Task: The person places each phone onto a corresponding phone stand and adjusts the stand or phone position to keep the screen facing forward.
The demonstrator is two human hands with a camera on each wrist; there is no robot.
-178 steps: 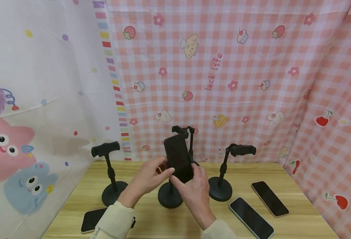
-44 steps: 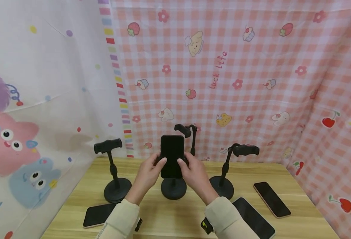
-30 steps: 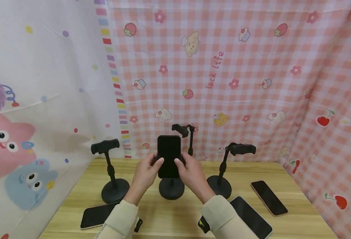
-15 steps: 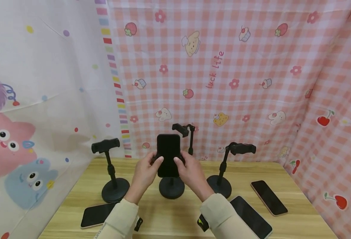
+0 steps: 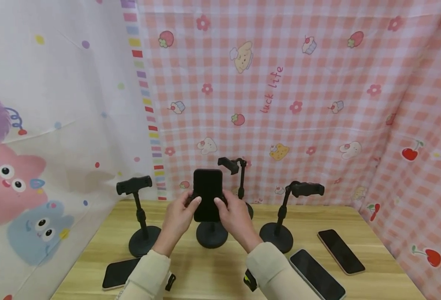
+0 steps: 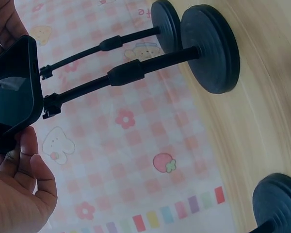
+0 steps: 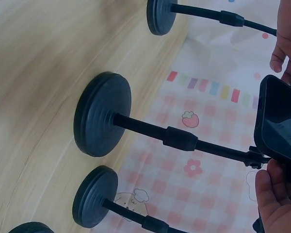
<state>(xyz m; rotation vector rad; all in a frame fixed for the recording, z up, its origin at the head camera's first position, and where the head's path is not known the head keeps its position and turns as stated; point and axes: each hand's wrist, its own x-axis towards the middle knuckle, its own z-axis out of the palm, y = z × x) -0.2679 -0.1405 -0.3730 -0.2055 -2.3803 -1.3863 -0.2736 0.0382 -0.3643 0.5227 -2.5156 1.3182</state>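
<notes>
A black smartphone (image 5: pixel 207 183) stands upright, screen toward me, at the top of the front middle phone stand (image 5: pixel 211 236). My left hand (image 5: pixel 178 217) grips its left side, thumb at the screen's edge. The right hand (image 5: pixel 237 216) grips the opposite side the same way. Fingers of both hands curl behind the phone, where the holder is mostly hidden. In the left wrist view, the stand's pole (image 6: pixel 127 73) reaches the back of the phone (image 6: pixel 14 94). The right wrist view shows the round base (image 7: pixel 102 114) resting on the table.
Black phone stands are at left (image 5: pixel 142 241), right (image 5: pixel 276 237) and behind the middle one (image 5: pixel 241 179). Phones lie at front left (image 5: pixel 117 274), front right (image 5: pixel 317 274) and far right (image 5: pixel 341 251) on the wooden table (image 5: pixel 205 275). Patterned cloth (image 5: pixel 299 75) hangs behind.
Earlier the phone was tilted and the hands were placed unevenly; now it is upright with a hand at each side. Over the last second, phone, hands and front stand have shifted slightly left.
</notes>
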